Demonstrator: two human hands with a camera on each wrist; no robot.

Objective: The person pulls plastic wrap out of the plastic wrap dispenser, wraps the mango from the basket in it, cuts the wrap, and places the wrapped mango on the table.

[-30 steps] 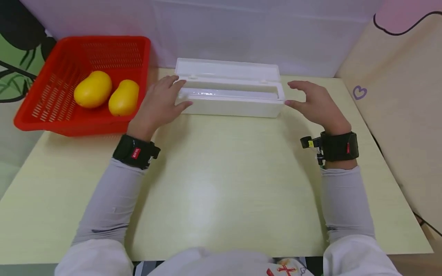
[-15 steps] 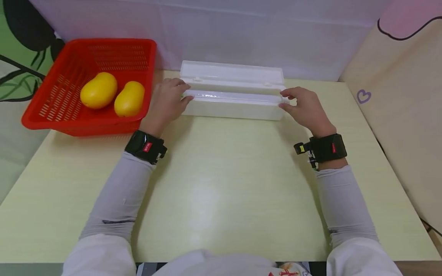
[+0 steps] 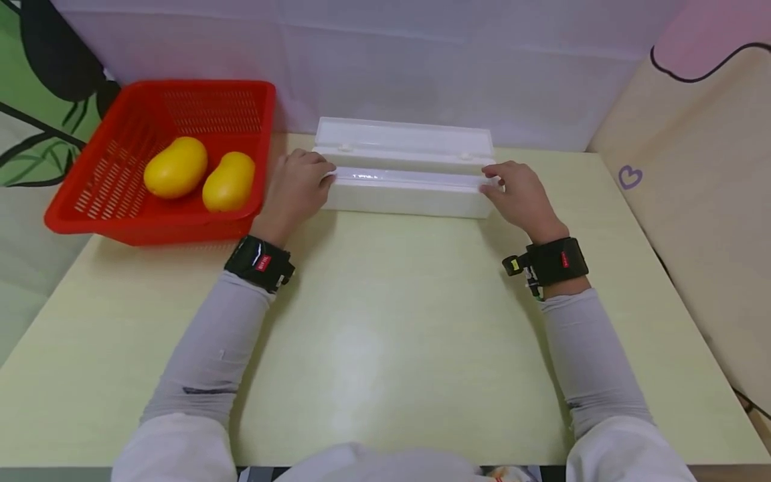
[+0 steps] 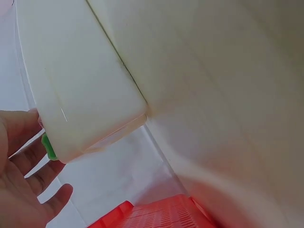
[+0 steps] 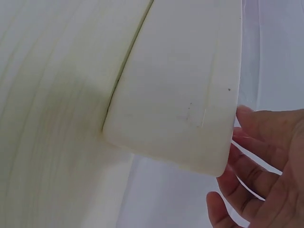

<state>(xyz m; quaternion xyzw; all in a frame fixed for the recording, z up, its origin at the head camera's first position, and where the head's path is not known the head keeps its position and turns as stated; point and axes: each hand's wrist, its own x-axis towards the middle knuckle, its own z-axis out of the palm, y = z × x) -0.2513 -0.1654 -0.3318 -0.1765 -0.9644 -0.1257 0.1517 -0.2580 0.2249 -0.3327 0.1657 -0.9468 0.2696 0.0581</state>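
My long white box [image 3: 403,202] sits upright on the worktop [image 3: 361,321], its hinged lid [image 3: 403,137] tipped back open. Glossy clear film [image 3: 409,177] stretches along the top between my left hand [image 3: 299,187] and right hand [image 3: 521,199]; a green piece [image 4: 49,147] shows near the left end.

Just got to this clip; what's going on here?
A person has the left hand and right hand at opposite ends of a long white box on a table. Its lid is open, and something shiny shows along the top. I can't tell whether either hand is pinching anything. To the left sits a red basket holding two yellow fruits.
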